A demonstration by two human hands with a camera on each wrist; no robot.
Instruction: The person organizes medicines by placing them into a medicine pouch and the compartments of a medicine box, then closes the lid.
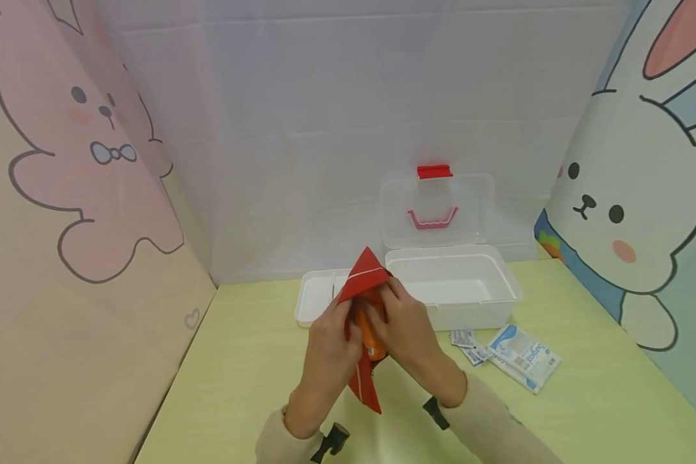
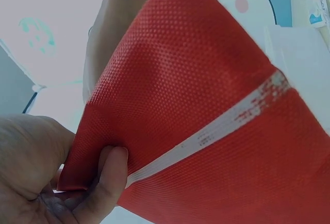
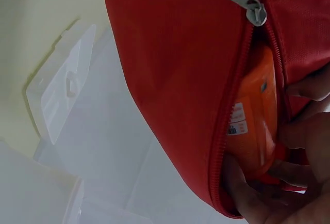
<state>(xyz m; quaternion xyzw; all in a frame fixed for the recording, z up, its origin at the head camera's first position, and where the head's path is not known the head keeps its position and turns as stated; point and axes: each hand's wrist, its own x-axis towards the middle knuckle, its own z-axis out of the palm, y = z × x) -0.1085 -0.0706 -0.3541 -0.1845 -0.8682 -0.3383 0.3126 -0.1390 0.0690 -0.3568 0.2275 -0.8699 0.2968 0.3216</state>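
Above the green worktop [image 1: 586,412], the left hand [image 1: 327,348] pinches a red pouch [image 1: 362,283]. The right hand [image 1: 403,328] grips an orange case [image 3: 255,131] in the pouch's open zip.

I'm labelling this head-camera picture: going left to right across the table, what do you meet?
Small white tray → left hand → red pouch → right hand → open clear box → small sachets → blue-and-white packet.
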